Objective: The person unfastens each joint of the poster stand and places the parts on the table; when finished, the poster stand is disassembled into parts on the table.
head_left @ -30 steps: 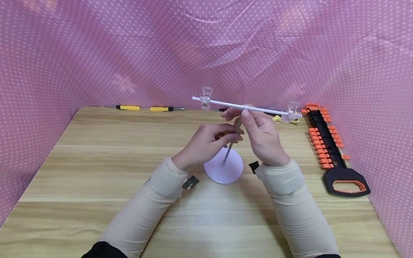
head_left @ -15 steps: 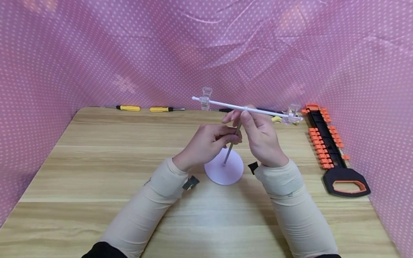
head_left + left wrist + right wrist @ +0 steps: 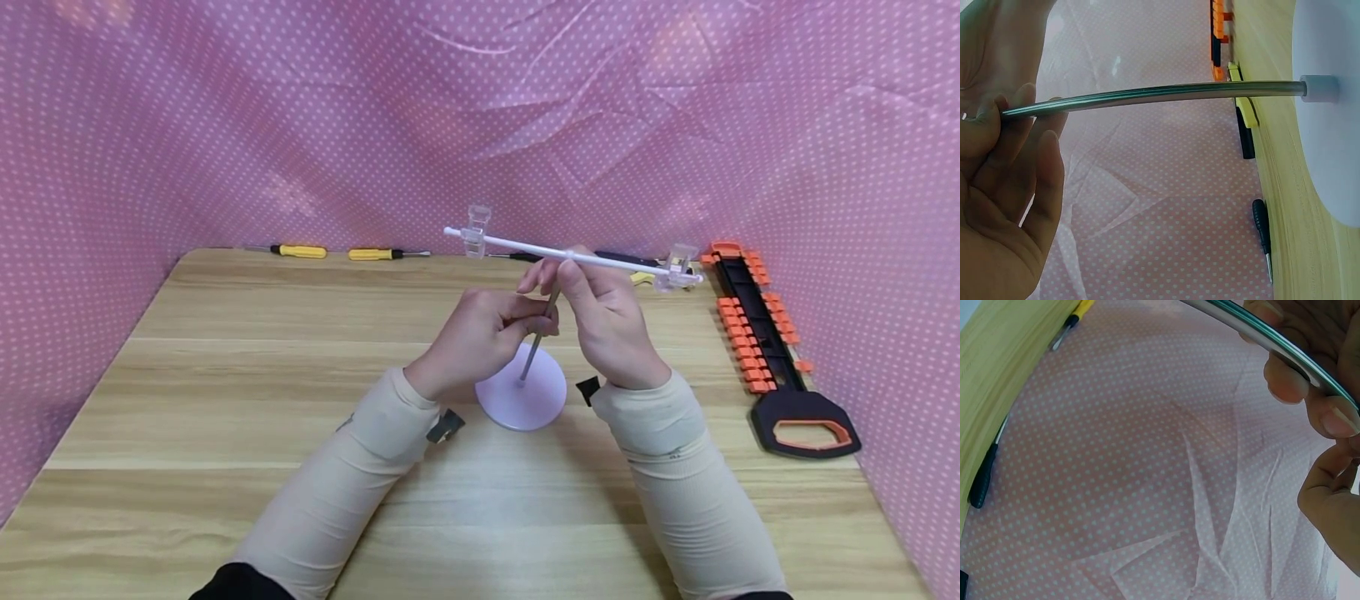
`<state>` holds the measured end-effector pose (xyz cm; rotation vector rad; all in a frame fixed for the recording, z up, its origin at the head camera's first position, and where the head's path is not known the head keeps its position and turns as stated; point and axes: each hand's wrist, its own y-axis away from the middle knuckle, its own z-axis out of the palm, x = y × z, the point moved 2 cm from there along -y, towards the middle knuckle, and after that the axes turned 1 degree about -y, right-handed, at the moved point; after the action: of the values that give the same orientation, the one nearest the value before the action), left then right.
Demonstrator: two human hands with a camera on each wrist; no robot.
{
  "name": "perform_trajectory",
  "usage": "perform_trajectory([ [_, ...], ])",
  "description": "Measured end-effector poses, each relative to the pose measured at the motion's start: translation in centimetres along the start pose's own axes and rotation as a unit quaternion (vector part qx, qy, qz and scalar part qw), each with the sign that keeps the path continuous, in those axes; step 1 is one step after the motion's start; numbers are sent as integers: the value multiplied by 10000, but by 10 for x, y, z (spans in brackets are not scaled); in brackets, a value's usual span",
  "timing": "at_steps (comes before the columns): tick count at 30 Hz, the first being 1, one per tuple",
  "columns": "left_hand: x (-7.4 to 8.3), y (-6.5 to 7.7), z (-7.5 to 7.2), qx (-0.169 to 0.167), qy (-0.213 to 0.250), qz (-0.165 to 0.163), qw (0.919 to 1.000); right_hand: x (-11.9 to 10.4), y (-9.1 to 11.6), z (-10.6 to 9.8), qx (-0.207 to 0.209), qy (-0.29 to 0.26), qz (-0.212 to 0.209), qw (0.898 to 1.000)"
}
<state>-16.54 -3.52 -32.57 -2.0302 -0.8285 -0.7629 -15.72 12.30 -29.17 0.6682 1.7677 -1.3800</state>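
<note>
A small stand has a round white base [image 3: 525, 408], a slim metal rod [image 3: 531, 358] leaning right and a white crossbar [image 3: 525, 247] on top. One clear plastic clip [image 3: 476, 232] sits near the crossbar's left end, another clear clip [image 3: 678, 267] near its right end. My left hand [image 3: 480, 337] holds the rod partway up between thumb and fingers. Higher up, my right hand [image 3: 611, 321] pinches the joint of rod and crossbar, thumb in front and fingers behind. In the left wrist view, the rod [image 3: 1172, 93] enters a short collar [image 3: 1321, 89] on the base.
Two yellow-handled screwdrivers [image 3: 302, 251] lie along the table's back edge, and a black screwdriver [image 3: 1262, 222] lies there too. A black rack with orange clips [image 3: 757, 325] and a loop handle stretches along the right side. A pink dotted curtain [image 3: 480, 108] surrounds the wooden table [image 3: 247, 400].
The crossbar's left end has dipped and shifted left slightly. The left fingertips have drawn in closer around the rod. The base has barely moved.
</note>
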Motion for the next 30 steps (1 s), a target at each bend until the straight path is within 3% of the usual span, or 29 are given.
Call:
perform_trajectory([
  [13, -1, 0, 0, -29, -165, -42, 9999, 0, 2, 0, 62, 46, 192, 9998],
  [30, 0, 0, 0, -6, -170, 25, 9999, 3, 1, 2, 167, 43, -14, 9998],
])
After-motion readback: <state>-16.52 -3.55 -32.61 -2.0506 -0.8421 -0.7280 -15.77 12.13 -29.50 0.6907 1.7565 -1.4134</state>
